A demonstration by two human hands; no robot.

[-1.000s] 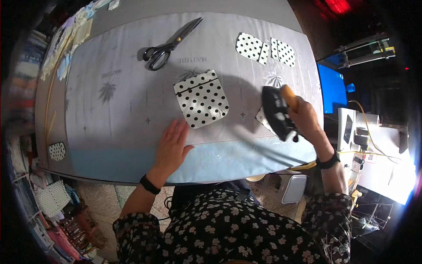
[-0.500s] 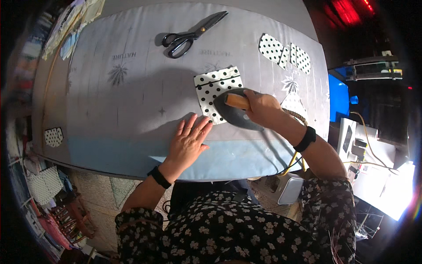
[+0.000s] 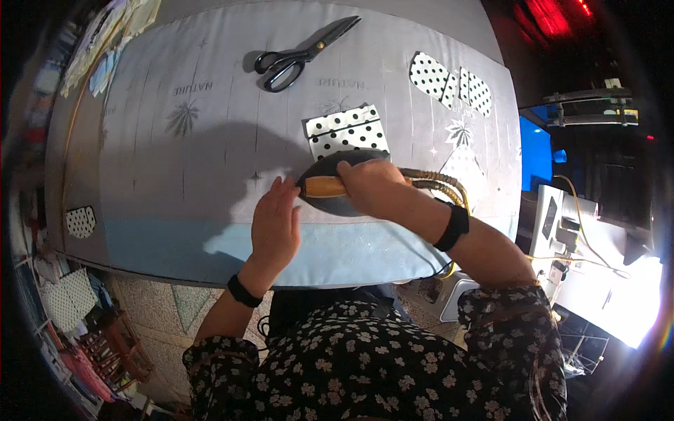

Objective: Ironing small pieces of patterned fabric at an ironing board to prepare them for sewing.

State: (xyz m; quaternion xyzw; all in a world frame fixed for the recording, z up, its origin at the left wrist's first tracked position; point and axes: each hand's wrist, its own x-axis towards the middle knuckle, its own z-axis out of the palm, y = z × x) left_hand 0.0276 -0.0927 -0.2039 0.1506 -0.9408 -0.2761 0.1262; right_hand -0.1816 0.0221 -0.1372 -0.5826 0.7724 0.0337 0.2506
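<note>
My right hand point(image 3: 372, 184) is wrapped round the wooden handle of a dark iron point(image 3: 337, 206). The iron covers the near half of a white fabric piece point(image 3: 347, 133) with black dots and a dark line across it. Just off the iron's left-pointing tip is my left hand point(image 3: 275, 226), its fingers stretched out and holding nothing. Whether its fingertips touch the iron or the padded surface, I cannot tell.
Black-handled scissors point(image 3: 289, 64) lie at the far side of the grey padded ironing surface point(image 3: 147, 168). Dotted fabric pieces point(image 3: 430, 76) sit far right, and a small one point(image 3: 81, 222) lies at the left edge. Cords point(image 3: 449, 184) trail from the iron.
The iron has slid left and turned, so it now covers the fabric's near part. My left hand has drawn back left off the fabric's edge, its fingers closer together.
</note>
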